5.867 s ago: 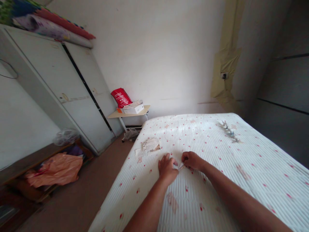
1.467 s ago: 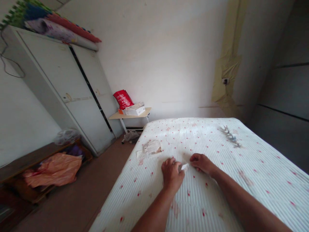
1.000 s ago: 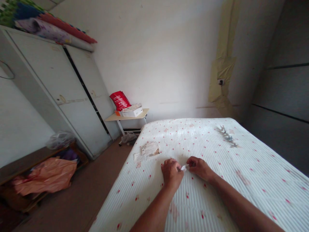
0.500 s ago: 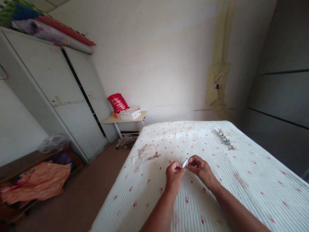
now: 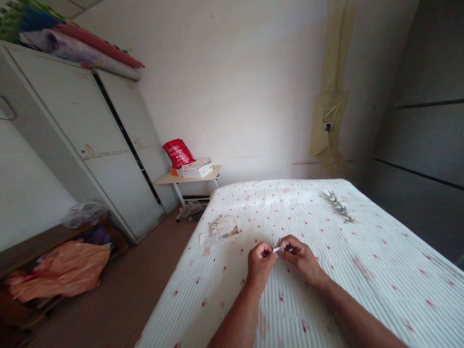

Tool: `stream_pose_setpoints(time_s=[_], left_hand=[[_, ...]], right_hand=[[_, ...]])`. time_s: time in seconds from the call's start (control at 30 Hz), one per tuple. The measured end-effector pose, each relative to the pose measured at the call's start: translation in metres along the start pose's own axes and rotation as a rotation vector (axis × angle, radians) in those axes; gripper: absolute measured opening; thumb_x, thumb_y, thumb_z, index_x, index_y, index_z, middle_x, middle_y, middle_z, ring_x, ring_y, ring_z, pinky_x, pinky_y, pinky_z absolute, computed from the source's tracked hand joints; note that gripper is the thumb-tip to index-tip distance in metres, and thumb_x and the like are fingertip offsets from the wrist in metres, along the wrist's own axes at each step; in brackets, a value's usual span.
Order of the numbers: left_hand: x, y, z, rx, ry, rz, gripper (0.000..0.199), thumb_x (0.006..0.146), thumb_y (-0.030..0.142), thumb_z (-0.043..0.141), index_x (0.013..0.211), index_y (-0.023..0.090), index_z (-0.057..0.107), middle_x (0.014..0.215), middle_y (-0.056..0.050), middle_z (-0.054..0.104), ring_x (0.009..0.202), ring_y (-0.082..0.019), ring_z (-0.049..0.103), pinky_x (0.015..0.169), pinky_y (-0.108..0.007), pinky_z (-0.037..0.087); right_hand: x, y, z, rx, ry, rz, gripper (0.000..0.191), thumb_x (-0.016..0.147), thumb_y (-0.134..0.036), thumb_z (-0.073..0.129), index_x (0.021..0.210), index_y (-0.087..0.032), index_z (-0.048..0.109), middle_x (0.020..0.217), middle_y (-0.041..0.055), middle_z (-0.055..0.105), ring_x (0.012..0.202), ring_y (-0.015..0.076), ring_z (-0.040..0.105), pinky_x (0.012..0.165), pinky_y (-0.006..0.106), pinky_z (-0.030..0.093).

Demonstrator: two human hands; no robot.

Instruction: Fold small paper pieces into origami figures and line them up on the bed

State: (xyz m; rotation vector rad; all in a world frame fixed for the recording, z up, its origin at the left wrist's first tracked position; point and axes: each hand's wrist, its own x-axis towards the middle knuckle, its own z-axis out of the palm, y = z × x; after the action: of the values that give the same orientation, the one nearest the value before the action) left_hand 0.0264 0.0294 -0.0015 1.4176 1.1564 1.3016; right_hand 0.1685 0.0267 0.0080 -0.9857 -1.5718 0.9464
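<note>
Over the middle of the bed, my left hand (image 5: 261,258) and my right hand (image 5: 299,256) face each other, both closed in a pinch. Between their fingertips is a small whitish piece of paper (image 5: 278,249), apparently folded, with a thin part sticking up; its finer shape is too small to make out. Two pieces of newspaper (image 5: 224,227) lie partly overlapped on the bed, left of my hands. Farther off to the right rests a row of small greyish-white pointed pieces (image 5: 340,208), perhaps folded paper.
A white ribbed bedspread (image 5: 290,203) with red specks covers the bed. Beyond its far left corner stands a small table (image 5: 165,179) with a red bag (image 5: 178,153) and a white box (image 5: 198,171). A grey cabinet (image 5: 108,179) and an orange cloth-like sheet (image 5: 68,270) are at left.
The small paper between my fingertips has turned; it pointed up to the right as one piece and now lies flatter, with a thin part upright. My hands have barely shifted.
</note>
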Motion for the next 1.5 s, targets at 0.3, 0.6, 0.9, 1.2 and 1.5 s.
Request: stream_pose_setpoints(time_s=[0.3, 0.6, 0.9, 1.2, 1.5], left_hand=[[-0.0014, 0.0043, -0.0004, -0.022, 0.000, -0.011, 0.011, 0.060, 0.021, 0.054, 0.056, 0.016, 0.045, 0.053, 0.005, 0.040, 0.053, -0.008, 0.036, 0.051, -0.019, 0.028], [-0.0012, 0.0041, -0.0002, -0.050, 0.002, -0.034, 0.013, 0.059, 0.021, 0.055, 0.055, 0.016, 0.044, 0.052, 0.005, 0.039, 0.052, -0.008, 0.035, 0.051, -0.020, 0.027], [-0.0014, 0.0004, -0.0007, -0.054, -0.013, -0.024, 0.014, 0.061, 0.022, 0.056, 0.057, 0.016, 0.044, 0.053, 0.005, 0.038, 0.053, -0.008, 0.035, 0.051, -0.019, 0.028], [-0.0032, 0.0046, -0.0015, -0.046, -0.031, -0.028, 0.015, 0.061, 0.023, 0.057, 0.057, 0.016, 0.044, 0.053, 0.006, 0.038, 0.052, -0.007, 0.035, 0.050, -0.019, 0.027], [-0.0034, 0.0014, -0.0018, -0.072, -0.100, -0.073, 0.018, 0.059, 0.027, 0.061, 0.057, 0.016, 0.047, 0.051, 0.006, 0.038, 0.051, -0.007, 0.034, 0.050, -0.019, 0.026]], right_hand=[[-0.0015, -0.0022, -0.0015, -0.163, 0.011, -0.219, 0.013, 0.080, -0.029, 0.053, 0.072, -0.021, 0.059, 0.077, 0.0040, 0.054, 0.075, 0.0165, 0.054, 0.067, 0.028, 0.043], [-0.0025, 0.0029, 0.0000, -0.218, 0.029, -0.286, 0.012, 0.081, -0.021, 0.050, 0.076, -0.021, 0.061, 0.079, 0.0047, 0.056, 0.076, 0.0165, 0.055, 0.067, 0.029, 0.044], [-0.0027, -0.0010, -0.0005, -0.219, 0.025, -0.262, 0.011, 0.081, -0.025, 0.050, 0.075, -0.021, 0.060, 0.077, 0.0044, 0.057, 0.073, 0.0162, 0.055, 0.064, 0.028, 0.043], [-0.0025, 0.0024, 0.0015, -0.090, 0.091, -0.067, 0.018, 0.075, -0.038, 0.058, 0.075, -0.020, 0.055, 0.072, 0.0006, 0.053, 0.064, 0.0138, 0.051, 0.058, 0.025, 0.041], [-0.0007, 0.0021, 0.0044, 0.251, 0.096, 0.111, 0.039, 0.066, -0.035, 0.066, 0.099, -0.020, 0.051, 0.072, -0.0016, 0.053, 0.059, 0.0114, 0.049, 0.052, 0.023, 0.039]])
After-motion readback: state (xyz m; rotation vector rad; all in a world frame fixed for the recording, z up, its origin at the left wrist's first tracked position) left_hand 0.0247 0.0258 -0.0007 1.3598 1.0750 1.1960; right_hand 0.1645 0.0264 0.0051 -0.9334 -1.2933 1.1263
